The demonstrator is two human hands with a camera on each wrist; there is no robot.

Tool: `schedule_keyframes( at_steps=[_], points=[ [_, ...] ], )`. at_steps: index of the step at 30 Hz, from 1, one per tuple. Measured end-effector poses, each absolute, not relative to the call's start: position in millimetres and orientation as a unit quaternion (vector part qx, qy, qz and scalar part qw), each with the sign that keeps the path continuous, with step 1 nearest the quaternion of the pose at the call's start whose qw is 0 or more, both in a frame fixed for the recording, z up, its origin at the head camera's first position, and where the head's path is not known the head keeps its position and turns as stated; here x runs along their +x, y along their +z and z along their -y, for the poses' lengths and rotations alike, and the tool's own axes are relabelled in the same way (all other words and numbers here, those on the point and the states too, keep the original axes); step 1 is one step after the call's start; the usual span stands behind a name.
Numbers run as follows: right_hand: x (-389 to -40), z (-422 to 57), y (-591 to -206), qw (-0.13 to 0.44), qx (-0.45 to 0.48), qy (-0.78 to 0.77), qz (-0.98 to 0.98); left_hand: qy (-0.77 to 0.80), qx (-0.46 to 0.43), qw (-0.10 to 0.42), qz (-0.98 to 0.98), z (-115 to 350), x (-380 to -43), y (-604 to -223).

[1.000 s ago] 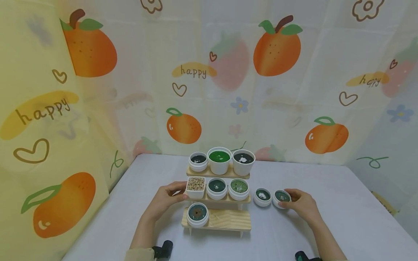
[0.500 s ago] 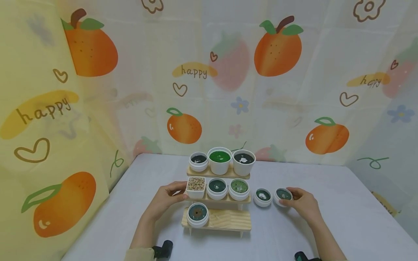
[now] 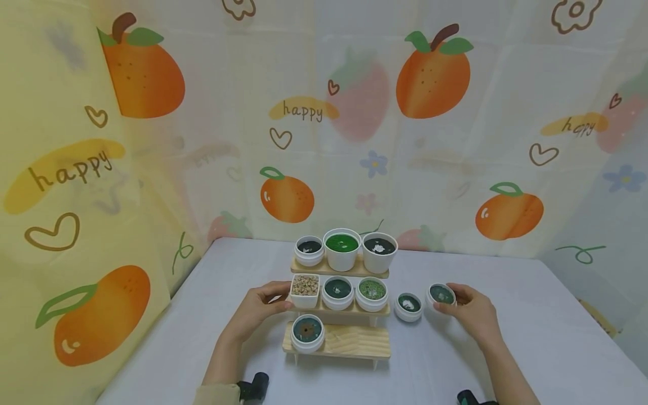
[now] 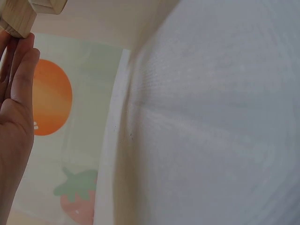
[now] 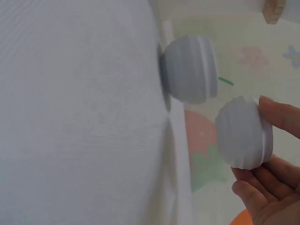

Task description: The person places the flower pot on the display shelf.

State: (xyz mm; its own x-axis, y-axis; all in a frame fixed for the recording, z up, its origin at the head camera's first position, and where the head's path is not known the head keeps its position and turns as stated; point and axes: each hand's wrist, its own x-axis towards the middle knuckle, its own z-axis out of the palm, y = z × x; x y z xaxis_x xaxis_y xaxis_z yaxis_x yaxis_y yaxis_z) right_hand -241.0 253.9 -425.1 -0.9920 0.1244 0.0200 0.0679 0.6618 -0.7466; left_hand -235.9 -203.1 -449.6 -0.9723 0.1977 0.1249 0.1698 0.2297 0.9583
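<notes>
My right hand point(image 3: 475, 316) pinches a small white round pot point(image 5: 243, 133) between thumb and fingers, its greenish fill facing up. In the right wrist view this pot hangs clear of the cloth. Left of it a similar white pot point(image 3: 408, 307) with dark green fill stands on the table. My left hand point(image 3: 263, 306) holds the left end of the middle shelf point(image 3: 329, 309) of a three-tier wooden stand, thumb in front and fingers behind, beside a square pot of tan granules point(image 3: 305, 290). In the left wrist view the fingertips meet the wood point(image 4: 18, 21).
Three white pots, one bright green point(image 3: 341, 247), stand on the top tier. Two round pots share the middle tier with the square one. The bottom tier point(image 3: 356, 341) bears one pot with a brown centre point(image 3: 307, 333) at its left. A fruit-print curtain point(image 3: 228, 112) hangs behind the white-clothed table point(image 3: 177, 360).
My right hand has raised its pot off the table and moved it slightly away from the neighbouring pot. My left hand stays at the stand.
</notes>
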Motion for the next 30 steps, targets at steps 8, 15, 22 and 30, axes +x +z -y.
schedule_keyframes(
  at_steps=[8,15,22,30],
  points=[
    [-233.7,-244.5,-408.9,0.052,-0.043,0.42,0.905,0.608,0.115,0.011,-0.785,202.3,-235.7,-448.6],
    [-225.5,-233.6,-392.9,0.054,-0.03,0.442,0.895,0.608,0.119,0.009,-0.785,202.5,-235.2,-448.8],
    [-214.5,-224.7,-378.9,0.065,-0.004,0.455,0.888,0.605,0.114,0.009,-0.788,202.5,-235.7,-449.3],
    [-205.1,-213.5,-362.1,0.082,0.014,0.468,0.88,0.61,0.128,0.003,-0.782,202.8,-234.5,-449.7]
  ],
)
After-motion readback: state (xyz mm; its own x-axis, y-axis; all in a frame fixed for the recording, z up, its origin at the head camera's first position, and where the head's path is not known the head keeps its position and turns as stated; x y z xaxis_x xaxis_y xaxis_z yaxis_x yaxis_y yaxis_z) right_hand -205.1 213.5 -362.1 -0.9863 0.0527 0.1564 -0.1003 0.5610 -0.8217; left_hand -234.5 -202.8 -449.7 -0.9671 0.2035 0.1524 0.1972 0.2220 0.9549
